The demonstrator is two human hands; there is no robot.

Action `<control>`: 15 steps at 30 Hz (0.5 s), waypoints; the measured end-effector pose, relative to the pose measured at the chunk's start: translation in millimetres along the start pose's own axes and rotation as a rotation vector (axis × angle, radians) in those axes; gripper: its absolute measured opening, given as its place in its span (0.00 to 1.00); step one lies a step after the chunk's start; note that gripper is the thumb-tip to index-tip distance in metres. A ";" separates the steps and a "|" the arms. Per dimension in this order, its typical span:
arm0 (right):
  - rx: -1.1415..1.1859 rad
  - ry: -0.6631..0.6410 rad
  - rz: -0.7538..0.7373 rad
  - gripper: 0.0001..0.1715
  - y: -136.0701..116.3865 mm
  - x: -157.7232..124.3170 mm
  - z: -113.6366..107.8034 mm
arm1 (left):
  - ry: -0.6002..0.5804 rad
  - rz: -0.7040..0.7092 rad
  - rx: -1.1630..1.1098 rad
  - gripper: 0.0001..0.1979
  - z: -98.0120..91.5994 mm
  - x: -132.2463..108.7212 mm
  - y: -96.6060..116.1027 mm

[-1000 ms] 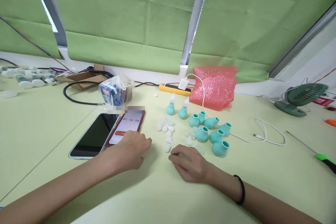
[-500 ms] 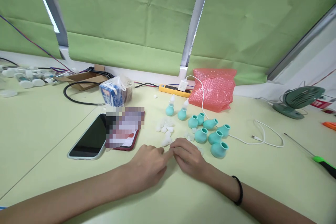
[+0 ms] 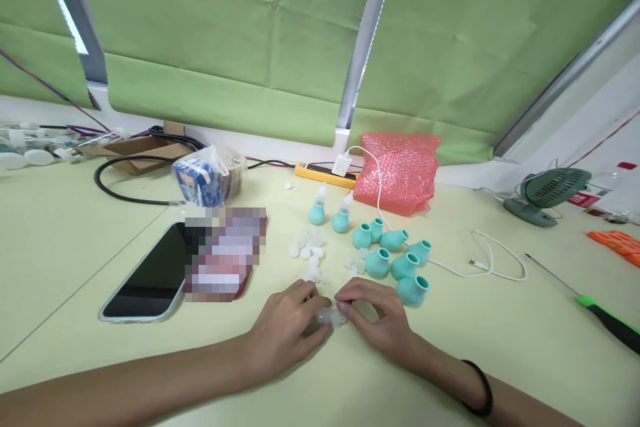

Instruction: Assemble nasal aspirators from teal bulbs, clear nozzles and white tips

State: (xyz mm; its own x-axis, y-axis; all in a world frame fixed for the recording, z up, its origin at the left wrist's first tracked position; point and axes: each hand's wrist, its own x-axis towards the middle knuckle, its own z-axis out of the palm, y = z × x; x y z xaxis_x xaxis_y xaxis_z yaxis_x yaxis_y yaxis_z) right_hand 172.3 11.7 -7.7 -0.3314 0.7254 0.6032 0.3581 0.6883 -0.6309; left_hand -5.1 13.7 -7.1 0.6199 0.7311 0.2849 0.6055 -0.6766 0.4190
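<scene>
Between my hands is a small translucent plastic piece (image 3: 330, 316), held nearly level just above the table. My left hand (image 3: 290, 323) is closed, its thumb and fingers gripping the left end. The right hand (image 3: 379, 317) pinches the right end with thumb and forefinger; exactly what its fingertips cover is hidden. Just beyond lie small white caps (image 3: 306, 252) and clear plastic bits (image 3: 353, 267) in loose groups. Several teal rubber bulbs (image 3: 377, 263) with open necks stand or lean beyond my right hand. Farther back, two teal bulbs (image 3: 341, 220) stand upright with clear, white-tipped nozzles fitted.
Two phones, one black-screened (image 3: 147, 273) and one red-edged (image 3: 227, 257), lie at left. Behind are a plastic-wrapped pack (image 3: 205, 177), a yellow power strip (image 3: 325, 175) and a pink bubble-wrap bag (image 3: 397, 173). A white cable (image 3: 463, 273), screwdriver (image 3: 585, 301) and green fan (image 3: 555, 190) occupy the right.
My hands have drawn slightly nearer to me, and the translucent piece between them now shows. Both hold it now. The view has shifted a little to the right.
</scene>
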 end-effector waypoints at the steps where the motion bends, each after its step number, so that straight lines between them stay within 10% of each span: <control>1: 0.010 -0.003 0.048 0.06 0.3 1.1 0.3 | -0.008 -0.012 0.013 0.07 -0.3 0.4 -0.2; 7: 0.089 0.031 0.323 0.04 3.2 0.5 0.7 | 0.016 -0.077 0.048 0.07 -3.3 2.5 1.3; 15: 0.100 -0.082 0.287 0.07 0.6 0.3 -2.6 | 0.008 -0.075 0.018 0.08 -2.1 1.1 1.4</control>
State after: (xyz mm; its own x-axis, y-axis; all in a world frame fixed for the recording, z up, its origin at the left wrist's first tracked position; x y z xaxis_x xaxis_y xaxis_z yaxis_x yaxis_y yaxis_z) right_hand 174.7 12.3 -6.7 -0.3000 0.8855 0.3547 0.3611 0.4496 -0.8170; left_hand -4.6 13.7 -4.3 0.5687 0.7804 0.2599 0.6590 -0.6214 0.4238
